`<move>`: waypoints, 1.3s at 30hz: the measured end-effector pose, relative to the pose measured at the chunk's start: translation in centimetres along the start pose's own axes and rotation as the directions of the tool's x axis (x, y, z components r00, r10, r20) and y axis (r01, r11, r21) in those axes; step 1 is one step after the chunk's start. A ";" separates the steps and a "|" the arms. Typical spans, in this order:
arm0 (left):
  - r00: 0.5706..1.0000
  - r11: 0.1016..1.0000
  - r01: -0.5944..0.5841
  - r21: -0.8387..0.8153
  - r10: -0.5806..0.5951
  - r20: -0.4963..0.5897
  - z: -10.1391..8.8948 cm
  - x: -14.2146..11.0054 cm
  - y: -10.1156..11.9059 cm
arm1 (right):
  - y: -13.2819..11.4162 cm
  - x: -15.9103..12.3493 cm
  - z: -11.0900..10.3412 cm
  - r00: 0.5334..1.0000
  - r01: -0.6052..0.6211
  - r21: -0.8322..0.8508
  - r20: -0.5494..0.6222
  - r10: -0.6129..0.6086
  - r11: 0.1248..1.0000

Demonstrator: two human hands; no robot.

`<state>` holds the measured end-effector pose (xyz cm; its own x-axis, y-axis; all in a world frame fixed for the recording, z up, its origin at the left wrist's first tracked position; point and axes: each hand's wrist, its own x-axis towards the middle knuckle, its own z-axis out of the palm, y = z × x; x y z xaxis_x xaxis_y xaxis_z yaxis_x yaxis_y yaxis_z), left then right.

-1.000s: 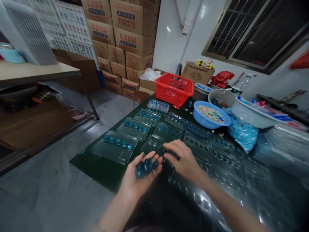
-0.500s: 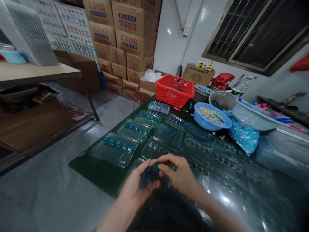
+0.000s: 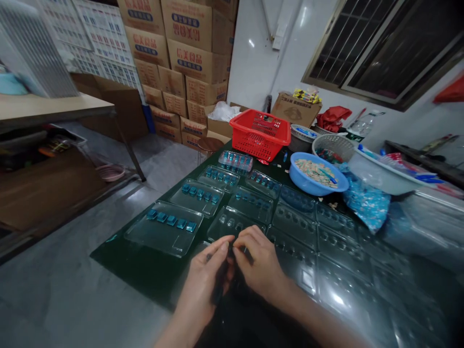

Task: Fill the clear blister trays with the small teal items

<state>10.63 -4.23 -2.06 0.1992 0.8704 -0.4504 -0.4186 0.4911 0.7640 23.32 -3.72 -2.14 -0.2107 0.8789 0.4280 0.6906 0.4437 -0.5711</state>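
Note:
My left hand [image 3: 201,278] is curled over the table's near part, its thumb and forefinger pinched together. Small dark teal pieces [image 3: 219,280] show in shadow inside its palm. Close against it, my right hand [image 3: 261,268] has thumb and fingertips pressed together; whatever sits between them is too small and dark to make out. Just beyond the fingers lies a clear plastic tray [image 3: 217,227] with a row of moulded hollows. To the left, another clear tray [image 3: 145,236] carries a row of glossy teal block-shaped pieces [image 3: 171,220].
More clear trays [image 3: 337,261] cover the green table [image 3: 119,266], some bearing teal pieces. At the back stand a red basket [image 3: 259,135], a blue basin [image 3: 315,186] of small pale pieces, and a blue-white bag [image 3: 368,208]. Cartons [image 3: 197,60] are stacked behind.
My right hand has come in from the right to meet the left fingertips. My left hand, earlier open-palmed with teal pieces showing, has turned and closed around them.

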 end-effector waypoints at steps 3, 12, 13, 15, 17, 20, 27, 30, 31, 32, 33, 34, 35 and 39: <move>0.998 0.996 -0.064 0.069 0.063 0.008 0.1 0.0 0.1 | 0.2 0.2 0.2 0.998 -0.063 0.050 -0.018 0.064 0.997; 0.949 0.991 0.134 -0.023 -0.122 0.290 -0.8 0.3 0.2 | -0.1 0.2 0.6 0.952 -0.304 0.297 0.051 0.303 0.905; 0.944 0.987 0.154 -0.053 -0.131 0.304 -0.9 0.4 -0.1 | -0.1 0.1 0.6 0.937 -0.347 0.329 0.084 0.339 0.878; 0.952 0.983 0.163 -0.083 -0.135 0.273 -1.1 0.5 -0.4 | 0.0 -0.2 0.6 0.918 -0.395 0.359 0.134 0.373 0.846; 0.958 0.976 0.190 -0.106 -0.161 0.238 -1.2 0.6 -0.6 | -0.1 -0.5 0.1 0.928 -0.372 0.341 0.130 0.348 0.864; 0.937 0.938 0.311 -0.152 -0.276 0.214 -1.4 0.7 -0.6 | -0.6 -0.7 -1.1 0.974 -0.219 0.280 0.119 0.193 0.935; 0.820 0.805 0.560 -0.196 -0.505 0.270 -2.3 0.9 -0.5 | -0.6 -0.5 -2.1 0.972 0.006 0.169 0.230 -0.046 0.986; 0.856 0.848 0.491 -0.199 -0.427 0.293 -2.3 0.7 -0.1 | 0.1 -0.1 -1.9 0.979 -0.028 0.203 0.204 -0.014 0.979; 0.876 0.871 0.449 -0.201 -0.385 0.290 -2.3 0.6 0.1 | 0.5 0.2 -1.8 0.979 -0.042 0.221 0.202 -0.003 0.974; 0.893 0.890 0.410 -0.201 -0.347 0.285 -2.4 0.6 0.3 | 0.8 0.5 -1.7 0.979 -0.057 0.238 0.204 0.008 0.970; 0.908 0.904 0.376 -0.204 -0.315 0.275 -2.4 0.7 0.5 | 1.3 1.0 -1.5 0.979 -0.071 0.251 0.201 0.020 0.965; 0.921 0.913 0.348 -0.212 -0.291 0.261 -2.5 0.7 0.8 | 1.8 1.5 -1.2 0.981 -0.084 0.252 0.189 0.036 0.964; 0.930 0.916 0.330 -0.226 -0.275 0.242 -2.6 0.8 1.1 | 2.3 2.2 -0.8 0.985 -0.093 0.235 0.163 0.055 0.968; 0.943 0.894 0.326 -0.306 -0.284 0.175 -3.4 1.1 1.8 | 4.6 5.2 1.5 0.996 -0.074 -0.034 0.047 0.075 0.997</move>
<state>7.05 -2.47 -2.79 0.4613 0.6875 -0.5609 -0.5809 0.7118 0.3947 24.35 3.16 -3.58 -0.1905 0.9170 0.3504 0.7272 0.3716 -0.5771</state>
